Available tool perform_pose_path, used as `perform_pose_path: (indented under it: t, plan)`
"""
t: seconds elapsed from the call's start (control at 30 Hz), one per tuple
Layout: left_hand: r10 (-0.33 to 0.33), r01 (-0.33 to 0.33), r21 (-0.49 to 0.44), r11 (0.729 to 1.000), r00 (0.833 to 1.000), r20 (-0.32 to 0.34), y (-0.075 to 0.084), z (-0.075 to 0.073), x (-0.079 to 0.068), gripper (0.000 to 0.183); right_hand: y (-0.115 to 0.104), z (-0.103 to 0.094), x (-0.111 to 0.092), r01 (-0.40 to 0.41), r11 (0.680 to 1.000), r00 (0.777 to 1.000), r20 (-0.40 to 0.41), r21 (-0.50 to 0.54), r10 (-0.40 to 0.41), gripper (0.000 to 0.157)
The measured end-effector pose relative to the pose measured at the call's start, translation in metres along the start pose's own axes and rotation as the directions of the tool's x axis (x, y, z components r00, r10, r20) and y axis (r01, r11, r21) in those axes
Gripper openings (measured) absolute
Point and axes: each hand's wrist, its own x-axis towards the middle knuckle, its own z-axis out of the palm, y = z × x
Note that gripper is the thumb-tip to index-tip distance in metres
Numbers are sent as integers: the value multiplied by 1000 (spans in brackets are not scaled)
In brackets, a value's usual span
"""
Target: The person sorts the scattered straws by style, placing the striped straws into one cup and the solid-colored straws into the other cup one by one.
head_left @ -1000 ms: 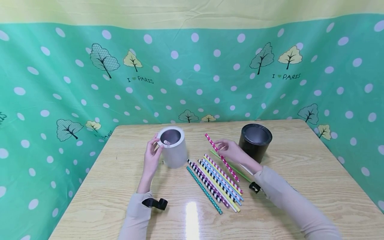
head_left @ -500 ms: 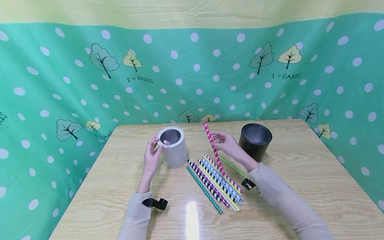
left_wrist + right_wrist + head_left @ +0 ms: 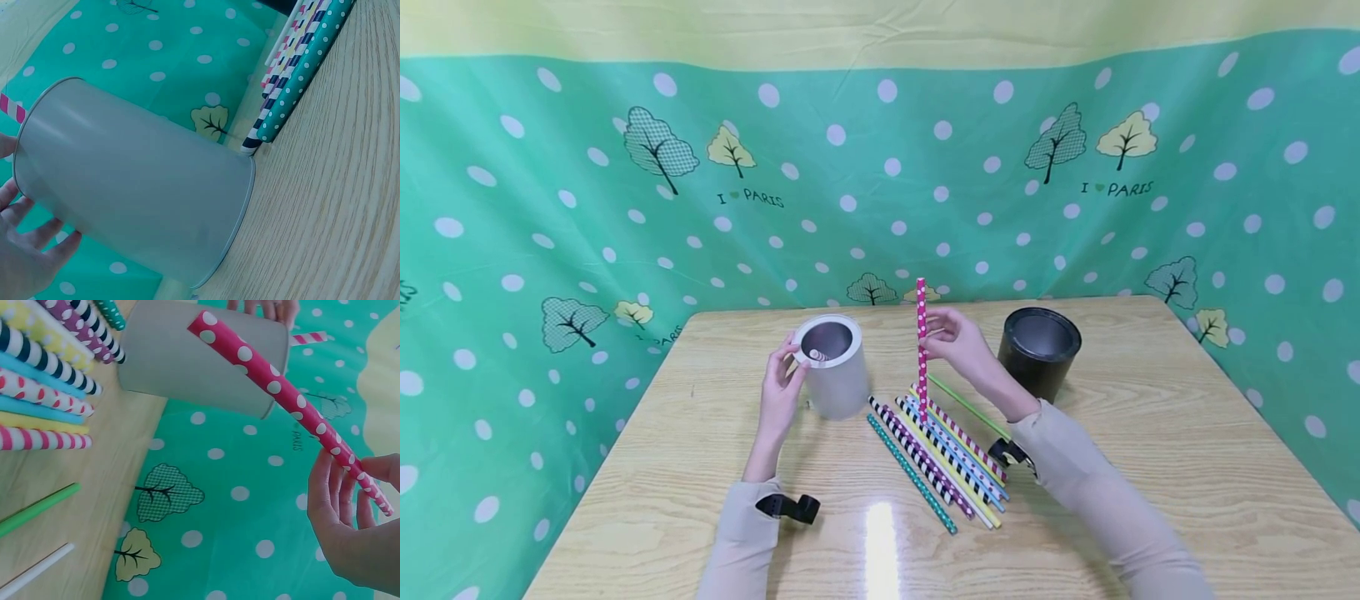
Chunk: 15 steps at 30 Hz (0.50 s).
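Observation:
In the head view my right hand pinches a pink paper straw with white dots. It holds the straw nearly upright, with the lower end over the straws on the table. My left hand grips the rim of a white cylindrical container, which stands to the left of the straws. A pink-and-white striped straw leans inside this container; the left wrist view shows its tip poking past the rim. In the right wrist view, thumb and fingers surround the dotted straw.
Several patterned straws lie side by side in the middle of the wooden table, with a teal dotted straw at their left. A green straw lies apart. A black container stands right. A green curtain hangs behind.
My right hand has lifted the pink dotted straw and moved slightly left, turning it from slanted to nearly upright. The left hand and white container have stayed put.

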Motion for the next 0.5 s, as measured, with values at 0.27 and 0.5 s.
perform_pose_path:
  t: [0.27,0.5]
  plan:
    - [-6,6,-13,1000,1000,-4,0,0,1,34,-13,6,1,30,996,999,-33,79,-27,39]
    - [-7,7,-7,1000,1000,-3,-1,0,1,34,-26,11,2,99,978,993,-75,181,-86,33]
